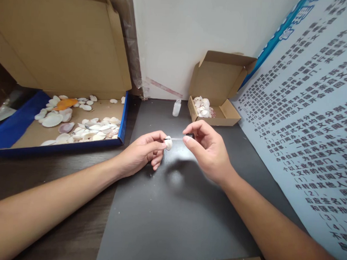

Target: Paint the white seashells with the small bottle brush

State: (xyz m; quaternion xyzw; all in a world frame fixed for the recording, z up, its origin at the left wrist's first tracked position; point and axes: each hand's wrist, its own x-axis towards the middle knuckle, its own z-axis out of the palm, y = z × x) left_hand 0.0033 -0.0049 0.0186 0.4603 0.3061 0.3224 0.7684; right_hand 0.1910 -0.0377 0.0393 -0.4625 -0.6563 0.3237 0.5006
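Note:
Between thumb and fingers, my left hand [148, 149] pinches a small white seashell [168, 143] above the dark mat. My right hand [208, 148] grips the black cap of a thin brush applicator [177, 139]. Its pale stem points left, and the dark tip lies at the shell's upper edge; whether it touches cannot be made out. Behind my hands a small clear bottle [176, 108] with whitish contents stands upright, its neck uncapped.
A large open blue-rimmed cardboard box [105, 108] of shells sits at left, an orange piece [67, 104] among them. A smaller open carton [220, 121] holds shells at back right. A printed panel [311, 124] slants along the right; a white wall [212, 24] stands behind.

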